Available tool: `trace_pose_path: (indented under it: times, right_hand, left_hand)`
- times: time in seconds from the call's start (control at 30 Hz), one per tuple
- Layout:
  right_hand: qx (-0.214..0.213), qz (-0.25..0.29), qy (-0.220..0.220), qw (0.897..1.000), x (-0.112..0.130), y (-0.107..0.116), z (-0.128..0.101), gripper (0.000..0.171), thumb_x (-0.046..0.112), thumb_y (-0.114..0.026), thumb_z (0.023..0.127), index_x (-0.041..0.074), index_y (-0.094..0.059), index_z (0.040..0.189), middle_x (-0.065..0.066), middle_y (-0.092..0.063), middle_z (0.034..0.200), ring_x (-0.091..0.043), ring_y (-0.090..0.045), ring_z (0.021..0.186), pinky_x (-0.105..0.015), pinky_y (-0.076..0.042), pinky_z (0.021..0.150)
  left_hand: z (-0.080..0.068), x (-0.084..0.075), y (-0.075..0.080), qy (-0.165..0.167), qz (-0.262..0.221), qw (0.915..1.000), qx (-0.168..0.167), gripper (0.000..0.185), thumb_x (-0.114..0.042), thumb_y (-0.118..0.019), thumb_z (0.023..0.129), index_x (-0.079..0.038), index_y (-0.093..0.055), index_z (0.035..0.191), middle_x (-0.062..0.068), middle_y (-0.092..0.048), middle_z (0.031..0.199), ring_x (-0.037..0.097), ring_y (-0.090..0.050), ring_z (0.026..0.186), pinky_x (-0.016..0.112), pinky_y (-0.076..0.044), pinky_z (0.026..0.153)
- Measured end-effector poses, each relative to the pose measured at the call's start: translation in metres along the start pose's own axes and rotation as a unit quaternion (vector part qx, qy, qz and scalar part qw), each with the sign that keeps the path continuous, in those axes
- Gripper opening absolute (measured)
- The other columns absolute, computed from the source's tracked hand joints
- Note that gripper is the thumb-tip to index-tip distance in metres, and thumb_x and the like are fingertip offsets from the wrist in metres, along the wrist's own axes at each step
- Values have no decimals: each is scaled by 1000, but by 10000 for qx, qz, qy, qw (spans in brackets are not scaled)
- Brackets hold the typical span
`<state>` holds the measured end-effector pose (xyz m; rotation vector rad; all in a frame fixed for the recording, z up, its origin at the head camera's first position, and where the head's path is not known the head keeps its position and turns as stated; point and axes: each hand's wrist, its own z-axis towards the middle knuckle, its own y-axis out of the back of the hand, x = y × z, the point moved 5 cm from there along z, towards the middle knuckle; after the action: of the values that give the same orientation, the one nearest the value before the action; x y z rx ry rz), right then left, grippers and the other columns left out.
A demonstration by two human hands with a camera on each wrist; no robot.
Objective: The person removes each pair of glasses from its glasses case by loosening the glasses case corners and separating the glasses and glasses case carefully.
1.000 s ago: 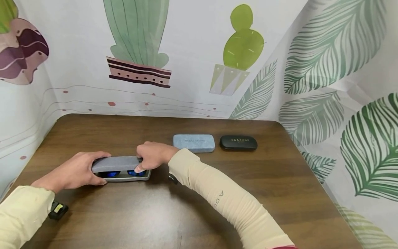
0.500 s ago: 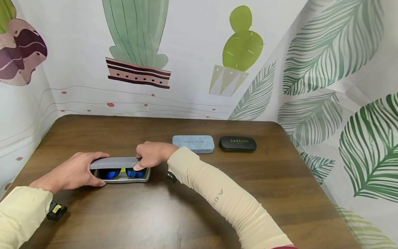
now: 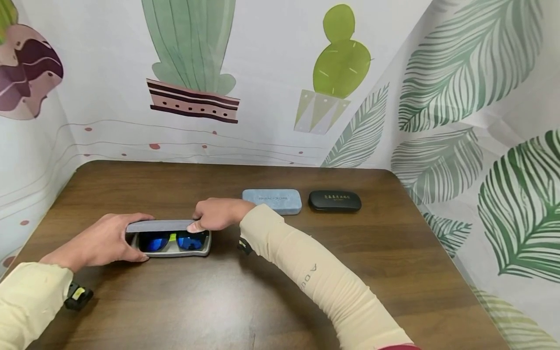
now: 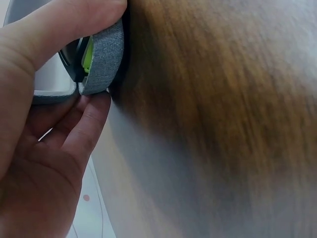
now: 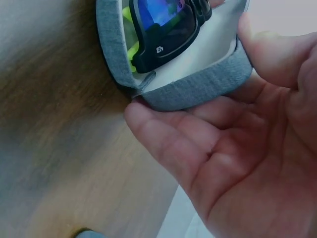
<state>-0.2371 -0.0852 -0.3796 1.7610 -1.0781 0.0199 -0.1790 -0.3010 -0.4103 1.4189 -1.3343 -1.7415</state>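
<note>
On the desk (image 3: 262,272), both hands grasp the grey case (image 3: 171,237) by its ends (long axis left-right), lid (image 3: 161,226) half-raised.

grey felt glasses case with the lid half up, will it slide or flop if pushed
The grey felt-covered glasses case probably stays stiff: its lid holds a straight edge while raised. The felt base likely grips the brown wooden table rather than skating. It seems light, since the left hand and right hand manage it by fingertips.

Two small cases, blue (image 3: 271,201) and black (image 3: 335,201), sit far back; the brown table (image 3: 306,233) around them is bare.
</note>
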Motion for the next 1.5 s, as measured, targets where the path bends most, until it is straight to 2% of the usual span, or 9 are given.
trace_pose_path:
  times: [0.07, 0.17, 0.23, 0.53, 0.87, 1.13, 1.3, 1.4, 1.5]
  right_hand:
    - [-35, 204, -17, 9998, -3, -1, 0, 39, 41, -50, 109, 11, -74, 104, 6, -65, 90, -5, -57, 86, -18, -45, 84]
    - [-143, 443, -63, 9989, -7, -2, 0, 46, 42, -49, 109, 12, -68, 138, 3, -71, 129, -8, -62, 120, -23, -47, 104]
    - [-206, 504, -64, 9985, -8, -1, 0, 47, 42, -48, 109, 12, -67, 139, 1, -69, 137, -10, -61, 127, -24, -47, 107]
    - [-549, 463, 125, 9973, -8, 1, -2, 44, 40, -48, 110, 11, -72, 133, 2, -74, 123, -7, -64, 114, -20, -48, 100]
    - [-1001, 364, 278, 9939, -5, -8, -10, 48, 42, -47, 110, 12, -64, 143, 0, -68, 142, -10, -60, 136, -23, -45, 112]
    - [-1469, -689, 361, 9861, 7, -17, -18, 60, 50, -49, 108, 13, -49, 156, 1, -51, 160, -10, -51, 146, -23, -37, 120]
    - [-1629, -1333, 423, 9767, 17, -22, -24, 64, 51, -47, 108, 19, -38, 162, 3, -34, 171, -10, -31, 158, -26, -30, 125]
    - [-1788, -2026, 637, 9607, 25, -25, -27, 64, 50, -46, 108, 21, -33, 164, 5, -30, 172, -10, -22, 161, -24, -29, 125]
    - [-1932, -2974, 1032, 9293, 36, -31, -29, 62, 49, -45, 109, 22, -34, 164, 6, -31, 172, -11, -21, 162, -22, -21, 128]
  left_hand:
    - [0, 1, -1, 57, -43, 10000, 44, 91, -52, -98, 61, -10, -65, 134, 2, -75, 106, 16, -62, 90, 31, -50, 75]
    - [0, 1, -1, 115, -83, 9998, 103, 92, -53, -97, 61, -10, -64, 135, 3, -75, 108, 17, -62, 91, 32, -50, 75]
    - [0, 1, 0, 131, -73, 9998, 108, 92, -53, -97, 61, -10, -64, 135, 3, -75, 108, 17, -62, 91, 32, -50, 76]
    - [2, 3, 0, 199, -64, 9996, 164, 93, -55, -97, 61, -9, -63, 135, 2, -75, 108, 17, -61, 92, 32, -49, 76]
    - [2, 2, 1, 166, 7, 9997, 157, 92, -55, -97, 61, -9, -64, 133, 2, -75, 108, 16, -61, 91, 30, -48, 76]
    - [2, 2, 0, 132, -17, 9998, 137, 92, -55, -97, 61, -8, -64, 133, 2, -74, 107, 16, -61, 91, 31, -48, 76]
    - [3, 2, 0, 54, -13, 9999, 85, 91, -54, -97, 61, -8, -64, 132, 0, -74, 105, 14, -61, 89, 28, -48, 75]
    - [3, 2, 0, 42, -40, 9999, 104, 91, -54, -97, 61, -7, -64, 132, 0, -74, 105, 13, -61, 89, 27, -49, 75]
    - [3, 3, 0, 56, -83, 9999, 140, 91, -54, -97, 61, -6, -64, 132, 1, -75, 106, 13, -62, 89, 27, -49, 74]
